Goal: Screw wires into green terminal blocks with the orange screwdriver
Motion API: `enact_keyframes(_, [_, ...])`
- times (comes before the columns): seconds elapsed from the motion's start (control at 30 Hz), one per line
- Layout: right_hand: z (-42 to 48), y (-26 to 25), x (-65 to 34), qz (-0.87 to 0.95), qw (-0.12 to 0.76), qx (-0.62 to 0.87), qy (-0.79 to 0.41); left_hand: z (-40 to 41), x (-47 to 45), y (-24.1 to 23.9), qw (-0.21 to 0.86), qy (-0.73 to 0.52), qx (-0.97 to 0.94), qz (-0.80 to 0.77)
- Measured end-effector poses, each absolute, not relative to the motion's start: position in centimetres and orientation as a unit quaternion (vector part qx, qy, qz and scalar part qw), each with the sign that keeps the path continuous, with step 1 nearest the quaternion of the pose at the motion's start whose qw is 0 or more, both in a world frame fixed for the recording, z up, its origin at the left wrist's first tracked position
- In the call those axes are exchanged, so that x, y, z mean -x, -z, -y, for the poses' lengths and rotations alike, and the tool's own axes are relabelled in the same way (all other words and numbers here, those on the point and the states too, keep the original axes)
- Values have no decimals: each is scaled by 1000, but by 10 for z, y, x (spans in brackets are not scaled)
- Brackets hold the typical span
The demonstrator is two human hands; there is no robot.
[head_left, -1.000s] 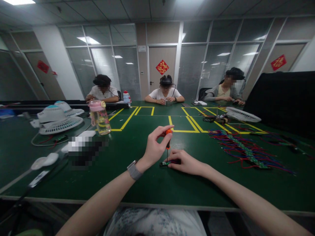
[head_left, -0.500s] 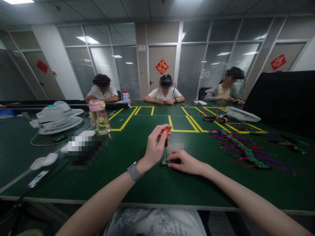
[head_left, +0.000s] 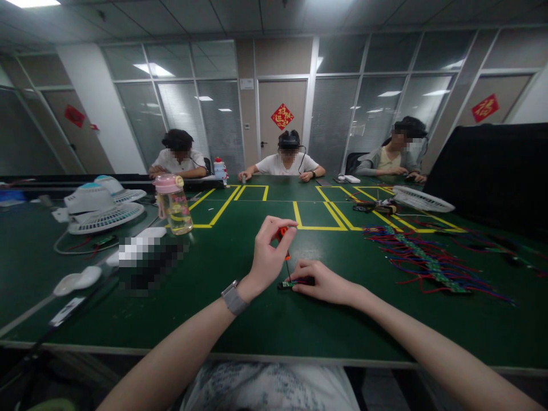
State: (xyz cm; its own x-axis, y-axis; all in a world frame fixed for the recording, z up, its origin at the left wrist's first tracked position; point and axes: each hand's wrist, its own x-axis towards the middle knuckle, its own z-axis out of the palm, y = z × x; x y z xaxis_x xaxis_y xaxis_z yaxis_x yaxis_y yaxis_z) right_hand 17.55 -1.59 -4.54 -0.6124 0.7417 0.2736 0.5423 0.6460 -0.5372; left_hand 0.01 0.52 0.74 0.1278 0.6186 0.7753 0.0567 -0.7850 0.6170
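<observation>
My left hand [head_left: 268, 256] pinches the orange handle of a small screwdriver [head_left: 283, 242], which stands tilted with its tip down on a small green circuit board [head_left: 287, 283]. A grey watch sits on that wrist. My right hand [head_left: 324, 282] lies on the green table [head_left: 265, 325] with its fingers pressed on the board's right end, holding it down.
A heap of red and blue wired boards [head_left: 422, 260] lies to the right. A pink-lidded bottle [head_left: 173, 204] and white fan parts [head_left: 100, 208] stand at the left. Another fan grille [head_left: 422, 200] lies at the far right. Three people sit at the far side.
The screwdriver's handle has leaned to the left between my fingers and my left fingers have shifted on it. The person in the middle opposite has spread both arms.
</observation>
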Motion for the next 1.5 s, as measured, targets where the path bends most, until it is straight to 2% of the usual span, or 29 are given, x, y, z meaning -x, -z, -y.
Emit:
enact_keyframes(0.13, [16, 45, -176, 874, 243, 366, -206, -5, -1, -6, 323, -602, -701, -206])
enact_keyframes(0.23, [16, 45, -176, 874, 240, 368, -209, -5, -2, -6, 347, -600, -691, -205])
enact_keyframes(0.4, [16, 45, -175, 874, 235, 369, -211, -4, -2, -8, 323, -601, -696, -223])
enact_keyframes(0.6, [16, 46, -176, 874, 235, 371, -207, -6, 0, -8, 235, -615, -714, -237])
enact_keyframes(0.9, [15, 46, -176, 874, 239, 369, -207, -5, -2, -4, 324, -594, -707, -204])
enact_keyframes(1.2, [15, 46, -176, 873, 242, 368, -209, -5, 0, -7, 210, -613, -727, -228])
enact_keyframes(1.5, [16, 46, -175, 873, 242, 369, -210, -3, 0, -5, 261, -594, -729, -218])
